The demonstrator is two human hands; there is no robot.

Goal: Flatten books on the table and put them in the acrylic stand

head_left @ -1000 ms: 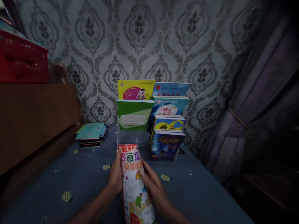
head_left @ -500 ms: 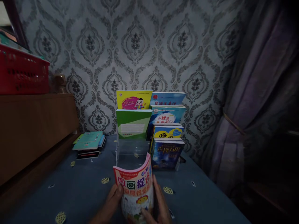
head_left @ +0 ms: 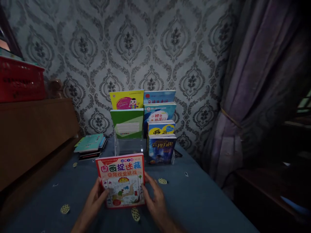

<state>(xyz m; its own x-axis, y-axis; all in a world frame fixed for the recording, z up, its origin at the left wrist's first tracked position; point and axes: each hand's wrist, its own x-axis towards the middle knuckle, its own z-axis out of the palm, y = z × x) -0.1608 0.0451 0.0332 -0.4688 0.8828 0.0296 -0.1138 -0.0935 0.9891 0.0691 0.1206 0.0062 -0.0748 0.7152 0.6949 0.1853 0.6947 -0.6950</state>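
Observation:
A red-bordered picture book is held upright between my two hands, its cover facing me. My left hand grips its left edge, thumb on the cover. My right hand grips the right edge in the same way. Just behind the book stands a clear tiered book rack. In the rack's left column are a green book and, behind it, a yellow book. Its right column holds a dark blue book, a yellow-and-blue book and blue books farther back.
A small pile of books lies to the left on the blue patterned cloth. Farther left, a red basket stands on a wooden headboard. Patterned wallpaper backs the scene, and a purple curtain hangs at right.
The picture book was bent into a curve and is now flat, with its whole cover showing. My hands have shifted left with it, and the camera view has turned slightly right.

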